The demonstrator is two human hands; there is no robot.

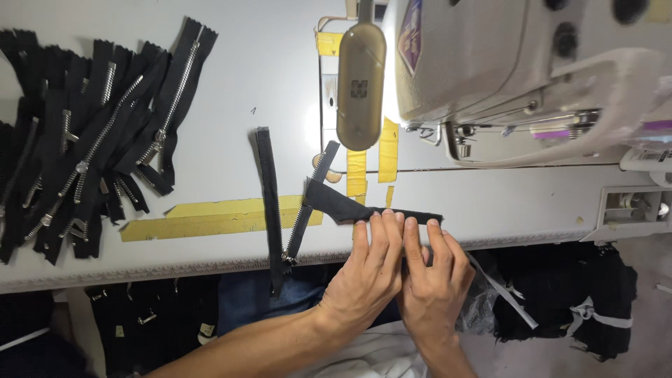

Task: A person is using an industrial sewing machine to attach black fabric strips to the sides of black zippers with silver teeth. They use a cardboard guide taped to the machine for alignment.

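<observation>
Left hand (367,269), right hand (437,276) side by side, fingertips pressing black fabric strip (350,205).

Single head-worn view, looking steeply down onto the bench (231,84) from close above. Sewing machine (518,70) at upper right, hands nearest the lens.

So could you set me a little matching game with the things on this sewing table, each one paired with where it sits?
Things:
1. pile of black zippers
2. open zipper
3. black fabric strip
4. sewing machine

Places:
A. top right of the table
B. under the fingertips of both hands
C. far left of the table
D. in the middle, its lower end hanging over the table's front edge

Pairs: 1-C, 2-D, 3-B, 4-A
</observation>
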